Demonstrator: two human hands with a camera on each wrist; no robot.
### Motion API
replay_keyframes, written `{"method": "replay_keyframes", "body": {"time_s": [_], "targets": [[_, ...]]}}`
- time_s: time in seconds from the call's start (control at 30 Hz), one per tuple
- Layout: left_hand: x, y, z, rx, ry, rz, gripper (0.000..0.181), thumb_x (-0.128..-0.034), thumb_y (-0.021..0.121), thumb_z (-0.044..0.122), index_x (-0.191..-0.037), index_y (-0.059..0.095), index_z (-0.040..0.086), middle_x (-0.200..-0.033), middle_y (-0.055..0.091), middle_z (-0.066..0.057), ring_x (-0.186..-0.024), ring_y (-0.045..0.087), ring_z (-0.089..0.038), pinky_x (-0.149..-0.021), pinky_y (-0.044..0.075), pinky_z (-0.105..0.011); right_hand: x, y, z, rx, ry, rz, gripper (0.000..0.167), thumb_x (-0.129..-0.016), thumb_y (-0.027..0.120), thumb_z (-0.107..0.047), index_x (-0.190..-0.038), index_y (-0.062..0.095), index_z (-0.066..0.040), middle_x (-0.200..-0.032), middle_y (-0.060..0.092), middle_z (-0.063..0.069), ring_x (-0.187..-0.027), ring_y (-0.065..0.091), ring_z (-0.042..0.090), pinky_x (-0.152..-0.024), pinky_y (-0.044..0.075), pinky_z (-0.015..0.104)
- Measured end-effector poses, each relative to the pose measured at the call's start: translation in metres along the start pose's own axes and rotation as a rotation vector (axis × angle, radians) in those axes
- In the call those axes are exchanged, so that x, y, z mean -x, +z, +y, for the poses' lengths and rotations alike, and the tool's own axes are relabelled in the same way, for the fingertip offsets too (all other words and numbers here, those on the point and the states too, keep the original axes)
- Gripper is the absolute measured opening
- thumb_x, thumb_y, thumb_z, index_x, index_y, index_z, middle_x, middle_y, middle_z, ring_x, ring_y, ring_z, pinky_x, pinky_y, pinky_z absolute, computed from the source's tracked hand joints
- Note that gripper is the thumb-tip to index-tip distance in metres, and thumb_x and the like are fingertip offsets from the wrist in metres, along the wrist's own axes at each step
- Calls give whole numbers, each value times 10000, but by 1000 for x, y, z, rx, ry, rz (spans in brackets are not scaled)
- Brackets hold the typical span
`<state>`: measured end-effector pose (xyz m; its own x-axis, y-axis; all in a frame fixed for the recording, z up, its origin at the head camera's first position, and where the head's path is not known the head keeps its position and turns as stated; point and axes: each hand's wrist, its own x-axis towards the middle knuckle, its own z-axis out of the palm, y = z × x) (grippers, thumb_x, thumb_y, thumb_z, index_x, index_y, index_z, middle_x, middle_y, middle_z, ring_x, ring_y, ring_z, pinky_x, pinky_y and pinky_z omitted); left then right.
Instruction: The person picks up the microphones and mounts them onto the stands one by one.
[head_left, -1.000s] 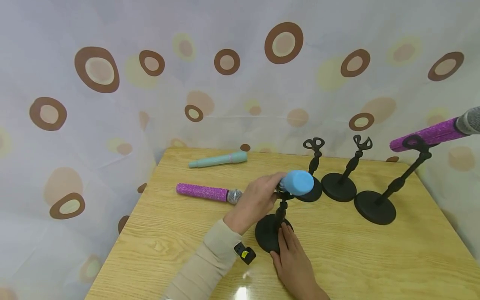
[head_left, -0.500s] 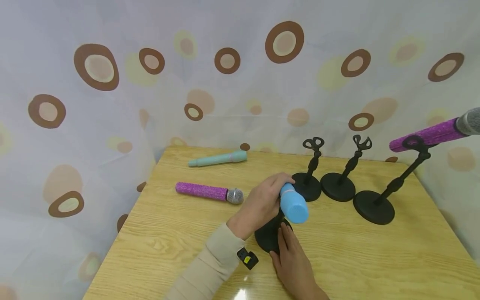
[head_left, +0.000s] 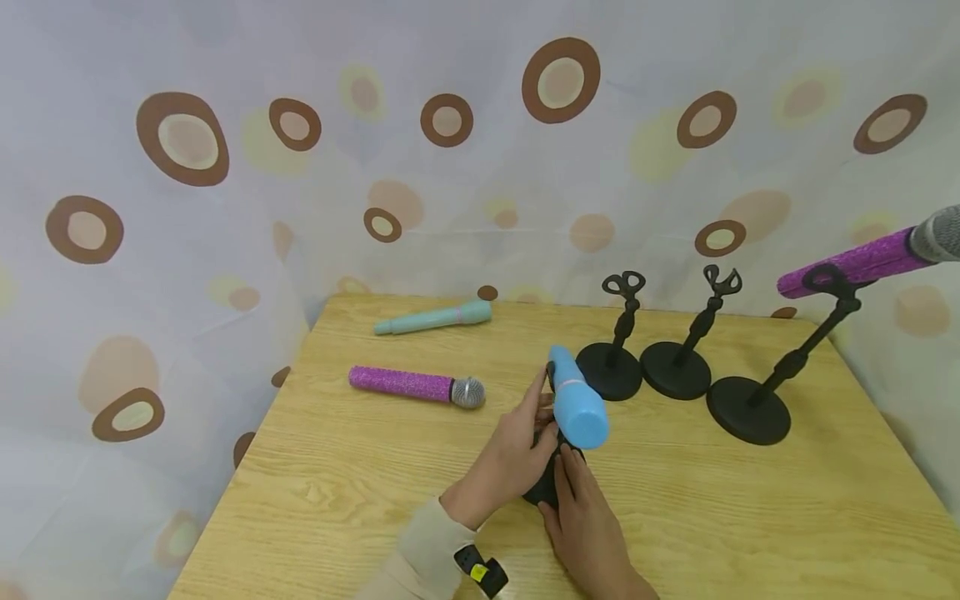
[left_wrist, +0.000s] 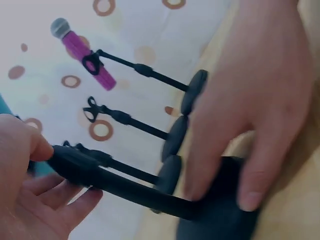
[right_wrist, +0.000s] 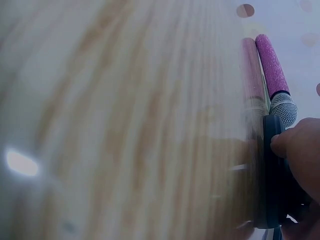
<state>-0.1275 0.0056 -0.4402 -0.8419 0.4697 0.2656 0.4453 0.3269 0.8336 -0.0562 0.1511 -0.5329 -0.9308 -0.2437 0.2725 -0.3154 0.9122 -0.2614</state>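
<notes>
In the head view, a light-blue microphone [head_left: 581, 410] sits tilted on the near black microphone stand [head_left: 542, 490], its rounded head toward me. My left hand [head_left: 512, 457] is just below it; the left wrist view shows thumb and fingers around the stand's upper joint [left_wrist: 75, 167]. The holder clip is mostly hidden behind hand and microphone. My right hand [head_left: 594, 527] rests with extended fingers on the stand's round base, and its thumb touches the base edge [right_wrist: 272, 170] in the right wrist view.
A purple glitter microphone [head_left: 405, 383] and a pale-green one [head_left: 435, 318] lie at left. Behind stand two stands with bare clips, one [head_left: 611, 371] beside the other [head_left: 677, 369]. At right, another stand [head_left: 750, 410] carries a purple microphone [head_left: 877, 260]. A patterned curtain backs the table.
The blue microphone's head has swung down toward me. My left hand has shifted from the microphone and clip down to the stand's joint. My right hand stays on the base.
</notes>
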Motion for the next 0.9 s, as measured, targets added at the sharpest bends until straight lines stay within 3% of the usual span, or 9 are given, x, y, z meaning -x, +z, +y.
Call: {"method": "replay_keyframes", "body": {"time_s": [0.17, 0.4, 0.6, 0.77, 0.9], "targets": [[7, 7, -9, -51, 19, 9, 293, -1048, 479, 125, -1323, 543, 47, -1253, 670, -93, -1170, 641, -138, -962, 535, -247, -2, 0, 0, 19, -25, 4, 689, -871, 763, -238, -1394, 480, 109, -1514, 403, 270, -1387, 434, 406, -1073, 460, 476], [0, 8, -13, -166, 66, -5, 221, -1011, 526, 62, -1226, 569, 35, -1138, 693, -92, -1067, 685, -162, -885, 543, -188, -15, -15, 5, 27, -36, -87, 696, -838, 796, -272, -1343, 526, 124, -1447, 457, 262, -1323, 495, 387, -1028, 500, 457], [-3, 8, -15, -251, 81, -22, 230, -996, 556, 73, -1221, 571, 30, -1141, 695, -93, -1074, 685, -153, -881, 542, -173, -22, -21, 16, -30, -104, -198, 747, -874, 758, -287, -1405, 444, 135, -1533, 343, 270, -1402, 409, 397, -1069, 459, 464], [-3, 6, -18, -329, 129, 26, 226, -976, 603, 121, -1191, 591, 50, -1065, 725, -69, -984, 700, -91, -822, 546, -142, -23, -21, 16, 44, -153, -196, 751, -894, 721, -331, -1399, 440, 149, -1548, 322, 282, -1421, 384, 395, -1072, 457, 456], [-2, 8, -20, -311, 143, 78, 238, -956, 646, 166, -1162, 609, 53, -1020, 727, -53, -900, 688, -54, -768, 529, -102, -22, -22, 13, 55, -136, -190, 758, -882, 732, -327, -1400, 443, 144, -1539, 344, 279, -1421, 389, 385, -1072, 458, 454]]}}
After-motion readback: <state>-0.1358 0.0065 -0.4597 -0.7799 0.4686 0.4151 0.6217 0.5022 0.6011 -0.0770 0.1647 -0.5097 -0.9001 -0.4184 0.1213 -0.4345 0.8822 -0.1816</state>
